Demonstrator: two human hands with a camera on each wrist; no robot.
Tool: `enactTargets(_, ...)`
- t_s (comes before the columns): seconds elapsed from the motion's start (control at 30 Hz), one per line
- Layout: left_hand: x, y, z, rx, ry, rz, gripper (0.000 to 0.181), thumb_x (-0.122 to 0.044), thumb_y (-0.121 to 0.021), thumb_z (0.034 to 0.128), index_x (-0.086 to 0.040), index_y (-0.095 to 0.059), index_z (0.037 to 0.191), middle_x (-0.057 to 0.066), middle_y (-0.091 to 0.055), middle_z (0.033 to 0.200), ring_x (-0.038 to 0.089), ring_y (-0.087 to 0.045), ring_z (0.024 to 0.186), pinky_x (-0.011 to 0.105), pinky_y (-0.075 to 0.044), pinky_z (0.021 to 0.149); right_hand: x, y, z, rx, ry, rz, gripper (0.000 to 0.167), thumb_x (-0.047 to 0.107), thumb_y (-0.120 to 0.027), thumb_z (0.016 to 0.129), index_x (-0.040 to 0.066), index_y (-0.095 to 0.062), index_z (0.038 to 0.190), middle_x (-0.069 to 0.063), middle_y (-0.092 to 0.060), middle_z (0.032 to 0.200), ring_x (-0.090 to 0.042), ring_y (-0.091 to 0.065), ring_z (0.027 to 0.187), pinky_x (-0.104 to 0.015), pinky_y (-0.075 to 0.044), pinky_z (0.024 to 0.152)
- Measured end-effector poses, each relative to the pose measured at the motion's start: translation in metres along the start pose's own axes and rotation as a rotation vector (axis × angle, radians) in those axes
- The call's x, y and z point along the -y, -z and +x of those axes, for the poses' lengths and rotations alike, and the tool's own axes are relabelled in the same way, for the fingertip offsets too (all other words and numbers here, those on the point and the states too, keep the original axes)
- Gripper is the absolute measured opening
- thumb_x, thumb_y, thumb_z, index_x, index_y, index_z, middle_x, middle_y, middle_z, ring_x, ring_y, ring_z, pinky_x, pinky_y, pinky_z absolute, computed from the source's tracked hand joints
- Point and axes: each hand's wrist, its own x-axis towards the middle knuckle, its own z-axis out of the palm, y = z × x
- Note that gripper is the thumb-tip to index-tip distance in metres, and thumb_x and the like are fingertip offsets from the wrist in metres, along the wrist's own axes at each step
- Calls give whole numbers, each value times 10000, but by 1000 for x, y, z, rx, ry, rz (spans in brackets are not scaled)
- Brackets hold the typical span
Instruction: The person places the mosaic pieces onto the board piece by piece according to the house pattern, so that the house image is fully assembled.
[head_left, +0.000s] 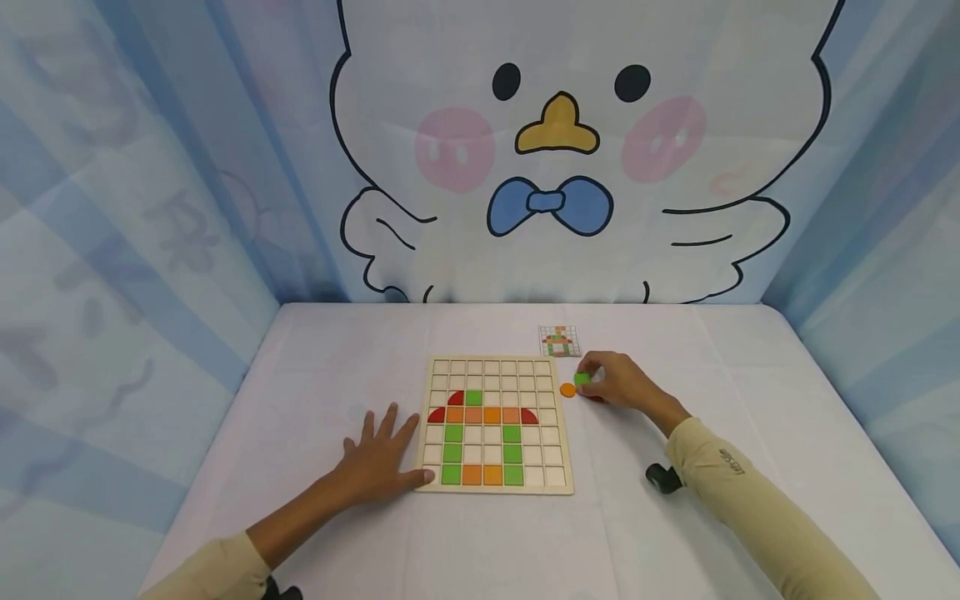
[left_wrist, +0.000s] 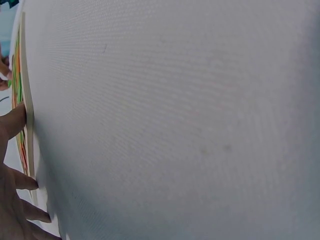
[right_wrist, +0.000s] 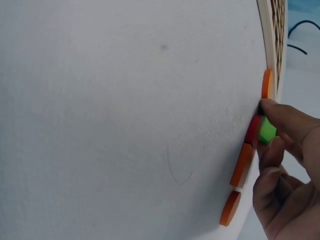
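Observation:
A square wooden grid board [head_left: 525,492] lies on the table, with green, orange and red pieces forming a pattern in its cells. My left hand [head_left: 375,468] has its fingers spread at the board's left side, the thumb on the lower left corner. Beyond the board's right edge, my right hand [head_left: 621,379] pinches a green block [head_left: 582,379] between thumb and fingers. An orange round piece [head_left: 567,390] lies between that hand and the board. In the right wrist view, a red piece [right_wrist: 253,131] and an orange piece [right_wrist: 241,165] sit close beside the fingers.
A small pattern card [head_left: 560,341] lies behind the board's upper right corner. Another orange piece [right_wrist: 230,208] lies nearer in the right wrist view. A white cloth covers the table [head_left: 315,358], and printed curtains [head_left: 562,258] stand behind and at both sides.

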Motion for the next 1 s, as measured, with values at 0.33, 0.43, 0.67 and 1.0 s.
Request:
enactTargets(0.33,2,-3,1,-2,-6,0,967,-646,-693,754,-187,-340,1529,207,-183,1617,581,-139,1430,831,-249,932,-1,3,0,35,3,28,212,220,-771,837,128,-696,1012,-36,-683,983,-191,-554,853,-340,-467,772)
enactTargets(0.43,2,-3,1,-5,-10,0,970,-649,-692,753,-186,-340,1529,209,-184,1616,582,-139,1429,831,-252,931,-1,6,0,50,12,49,210,202,-762,848,118,-694,1027,-45,-673,978,-188,-552,819,-297,-483,681)
enactTargets(0.67,1,0,0,-4,-12,-13,971,-641,-699,749,-188,-339,1529,208,-184,1617,581,-132,1432,834,-243,934,-1,10,-2,84,29,105,235,152,-716,884,98,-681,1110,-72,-650,960,-170,-553,680,-291,-505,570)
enactTargets(1.0,1,1,-1,-3,-15,-14,963,-638,-692,758,-182,-339,1529,214,-184,1615,584,-139,1429,831,-248,937,6,10,-4,73,78,112,227,128,-605,938,107,-686,1149,-76,-665,916,-146,-520,585,-285,-474,520)
